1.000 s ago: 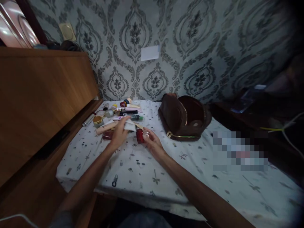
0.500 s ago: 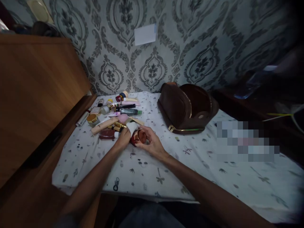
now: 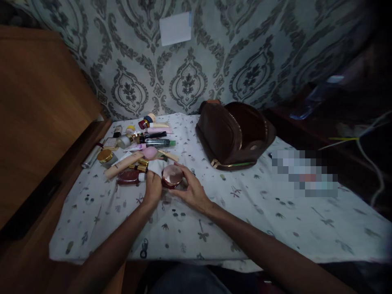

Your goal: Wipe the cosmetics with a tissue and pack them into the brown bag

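Observation:
A round jar with a shiny rose-gold lid (image 3: 172,175) stands low over the cloth-covered table. The fingers and thumb of my right hand (image 3: 193,190) are round its right side. My left hand (image 3: 153,187) is closed on a white cloth or tissue (image 3: 157,166), just left of the jar. Beside my left hand lies a dark red bottle with a white cap (image 3: 128,177). Behind it are a beige tube (image 3: 124,164), a pink sponge (image 3: 150,153), a gold-lidded jar (image 3: 106,157) and several other tubes and small jars.
An open brown bag (image 3: 226,136) stands at the back, right of the cosmetics. A wooden cabinet (image 3: 43,114) borders the table on the left. On the dark surface at the right are a clear bottle (image 3: 317,98) and a cable (image 3: 378,175). A blurred-out patch covers something on the table's right.
The jar has tilted so that its lid now faces up toward me. My left hand and the white cloth have moved slightly away from it. The whole view has shifted.

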{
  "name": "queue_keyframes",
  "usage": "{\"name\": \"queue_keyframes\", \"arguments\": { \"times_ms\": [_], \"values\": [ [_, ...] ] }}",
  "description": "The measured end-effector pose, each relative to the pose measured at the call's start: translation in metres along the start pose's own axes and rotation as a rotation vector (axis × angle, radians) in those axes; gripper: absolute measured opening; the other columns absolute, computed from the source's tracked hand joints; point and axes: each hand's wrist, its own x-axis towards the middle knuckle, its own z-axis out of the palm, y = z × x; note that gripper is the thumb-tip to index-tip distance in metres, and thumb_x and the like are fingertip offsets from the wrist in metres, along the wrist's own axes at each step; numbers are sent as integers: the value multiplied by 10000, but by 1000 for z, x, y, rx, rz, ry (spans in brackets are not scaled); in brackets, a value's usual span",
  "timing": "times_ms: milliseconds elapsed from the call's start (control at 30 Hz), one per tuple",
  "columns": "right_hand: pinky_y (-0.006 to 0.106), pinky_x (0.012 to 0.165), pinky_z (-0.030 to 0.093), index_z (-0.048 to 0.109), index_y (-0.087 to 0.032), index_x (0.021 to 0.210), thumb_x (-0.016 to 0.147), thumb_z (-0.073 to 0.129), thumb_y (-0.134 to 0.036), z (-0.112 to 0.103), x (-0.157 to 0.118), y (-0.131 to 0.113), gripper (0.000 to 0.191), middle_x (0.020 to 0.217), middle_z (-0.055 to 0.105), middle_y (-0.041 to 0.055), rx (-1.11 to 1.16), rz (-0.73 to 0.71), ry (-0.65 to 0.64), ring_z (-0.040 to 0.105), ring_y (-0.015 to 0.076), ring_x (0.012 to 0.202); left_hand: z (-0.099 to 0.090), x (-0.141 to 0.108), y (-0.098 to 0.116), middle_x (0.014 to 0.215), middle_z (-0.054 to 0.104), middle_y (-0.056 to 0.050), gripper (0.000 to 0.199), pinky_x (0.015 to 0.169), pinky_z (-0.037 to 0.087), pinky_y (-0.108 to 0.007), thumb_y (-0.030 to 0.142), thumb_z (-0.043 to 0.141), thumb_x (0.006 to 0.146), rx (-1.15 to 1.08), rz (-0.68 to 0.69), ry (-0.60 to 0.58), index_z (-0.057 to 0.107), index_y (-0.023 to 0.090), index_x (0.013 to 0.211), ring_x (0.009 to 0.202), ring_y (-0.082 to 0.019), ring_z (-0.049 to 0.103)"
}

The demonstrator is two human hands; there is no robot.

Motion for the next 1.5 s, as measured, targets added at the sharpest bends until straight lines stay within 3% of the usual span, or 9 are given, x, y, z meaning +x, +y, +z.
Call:
{"name": "queue_keyframes", "arguments": {
  "times_ms": [300,400,567,733,933,1133,1200,1333,1500],
  "values": [
    [339,868,530,499,-187,1188,711,749,-291,0,5,4,549,1068,644,51,261,128,77,632,196,959,1,-14,12,1273,626,-83,413,1124,381,-411,300,423,909,363,463,-323,594,205,1273,1281,-251,514],
    [360,917,514,520,-184,1197,705,697,-227,0,3,4,525,1140,639,64,130,49,136,623,207,1012,2,-21,14,1417,506,-113,474,1150,338,-469,327,514,901,582,669,-379,533,207,1359,1367,-292,421],
    [396,1003,481,517,-187,1271,634,771,-201,0,-4,4,685,1206,606,91,-297,2,25,577,254,1150,-2,-15,6,1368,514,-124,524,1092,401,-518,418,488,915,781,770,-371,483,238,1408,1277,-330,503],
    [400,1014,479,453,-165,1331,666,780,-255,-2,-4,-3,747,1208,593,111,-421,-44,-109,563,275,1172,-7,-4,2,1278,591,-161,564,1002,446,-605,441,457,904,789,726,-417,438,232,1427,1180,-384,568],
    [425,1080,415,391,-197,1361,683,816,-305,0,-2,1,807,1357,539,133,-373,-87,-110,496,284,1293,-10,2,10,1280,605,-108,484,994,428,-665,506,459,872,582,508,-307,544,297,1301,1208,-414,550],
    [438,1059,415,433,-224,1329,746,797,-340,0,1,6,697,1317,580,113,-396,-155,-174,527,271,1258,-12,7,10,1013,671,-42,372,780,554,-481,451,506,835,457,412,-211,630,283,1143,901,-309,628],
    [435,1062,410,459,-209,1325,755,797,-349,-2,1,7,677,1319,575,124,-388,-175,-192,517,272,1262,-11,6,10,1023,670,-26,340,820,545,-442,426,510,822,439,406,-189,621,264,1099,919,-281,621],
    [443,1053,418,500,-195,1330,742,810,-351,-5,3,9,682,1319,573,133,-310,-163,-139,530,271,1239,-8,5,16,1066,663,-68,356,883,522,-376,377,514,796,383,371,-260,628,183,1073,976,-254,621],
    [431,999,467,581,-174,1270,663,852,-283,-7,7,10,674,1254,626,123,-177,-73,-62,600,267,1143,-13,7,24,1123,689,-82,329,963,494,-384,328,514,810,311,310,-515,696,197,1051,1079,-264,615]
  ]
}}
